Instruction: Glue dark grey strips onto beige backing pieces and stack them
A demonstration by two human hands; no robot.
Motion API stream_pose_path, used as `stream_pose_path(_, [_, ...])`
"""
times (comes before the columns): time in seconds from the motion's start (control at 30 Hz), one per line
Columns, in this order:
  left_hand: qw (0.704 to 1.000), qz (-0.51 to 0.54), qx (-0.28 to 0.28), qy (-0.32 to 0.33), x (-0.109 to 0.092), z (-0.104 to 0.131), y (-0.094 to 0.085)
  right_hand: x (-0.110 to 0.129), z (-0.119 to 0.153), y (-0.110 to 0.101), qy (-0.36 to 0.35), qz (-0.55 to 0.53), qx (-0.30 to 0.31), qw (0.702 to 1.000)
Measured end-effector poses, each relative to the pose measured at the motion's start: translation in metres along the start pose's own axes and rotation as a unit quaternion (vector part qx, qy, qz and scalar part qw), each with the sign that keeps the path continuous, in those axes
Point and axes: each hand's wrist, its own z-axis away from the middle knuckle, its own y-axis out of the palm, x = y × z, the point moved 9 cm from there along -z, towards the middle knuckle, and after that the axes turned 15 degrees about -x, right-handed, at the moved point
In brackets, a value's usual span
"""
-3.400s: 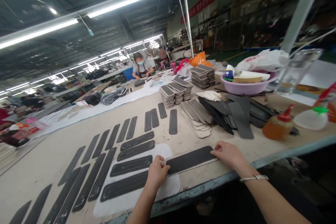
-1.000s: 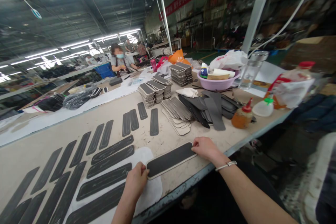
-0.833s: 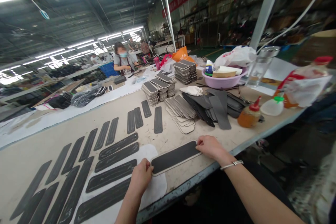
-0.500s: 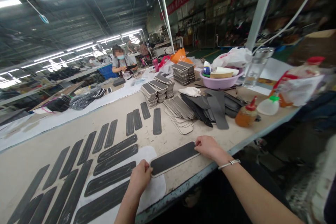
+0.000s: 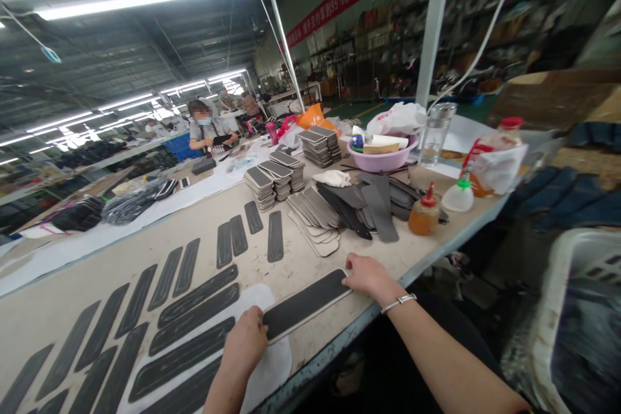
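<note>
A long dark strip with a pale border [image 5: 306, 305] lies near the table's front edge, partly over a white sheet [image 5: 276, 362]. My left hand [image 5: 246, 334] pinches its left end, and my right hand [image 5: 367, 277] grips the right end; a bracelet circles that wrist. To the left, several glossy dark strips [image 5: 194, 315] lie in rows. Behind the held strip is a fanned pile of pale-edged pieces [image 5: 315, 220], beside loose dark flat pieces [image 5: 381, 210].
Stacks of strips [image 5: 276, 174] stand farther back. At the right are a purple basin [image 5: 381, 160], a glass jar [image 5: 435, 136], a red-capped glue bottle [image 5: 424, 213] and a green-capped bottle [image 5: 457, 197]. A person [image 5: 209, 132] sits across the table; a white basket [image 5: 553, 310] stands lower right.
The view has turned to the right, so the table's contents appear shifted left. Both hands still hold the bordered strip, which looks nearly unmoved on the table. More of the white basket shows.
</note>
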Motion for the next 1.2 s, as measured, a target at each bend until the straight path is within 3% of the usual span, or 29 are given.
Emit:
stream_pose_path(0.23, [0.999,0.035,-0.032,-0.021,0.001,-0.007,-0.01,0.006,0.005,-0.004,-0.033,-0.031,-0.01,0.999])
stream_pose_path(0.4, [0.99,0.122,-0.064,-0.039,0.006,-0.003,-0.009,0.01,0.009,-0.009,-0.069,-0.063,-0.017,0.995])
stream_pose_path(0.47, [0.962,0.251,-0.087,-0.061,0.008,0.003,-0.012,0.01,0.009,-0.01,-0.074,-0.077,-0.019,0.994])
stream_pose_path(0.53, [0.907,0.401,-0.098,-0.09,0.01,0.011,-0.015,0.008,0.008,-0.01,-0.069,-0.088,-0.019,0.994])
stream_pose_path(0.63, [0.844,0.519,-0.07,-0.114,0.006,0.024,-0.016,0.005,0.006,-0.011,-0.055,-0.098,-0.023,0.993])
stream_pose_path(0.83, [0.776,0.609,-0.047,-0.154,0.003,0.04,-0.008,0.015,0.007,-0.017,-0.07,-0.186,-0.036,0.979])
stream_pose_path(0.97, [0.728,0.653,-0.067,-0.197,0.008,0.043,0.002,0.013,0.01,-0.003,0.037,-0.38,0.042,0.923])
stream_pose_path(1.03, [0.714,0.663,-0.071,-0.213,0.01,0.045,0.007,0.014,0.011,0.001,0.078,-0.426,0.061,0.899])
stream_pose_path(1.2, [0.69,0.684,-0.031,-0.236,0.008,0.046,0.027,0.021,0.013,-0.008,0.083,-0.478,0.051,0.873])
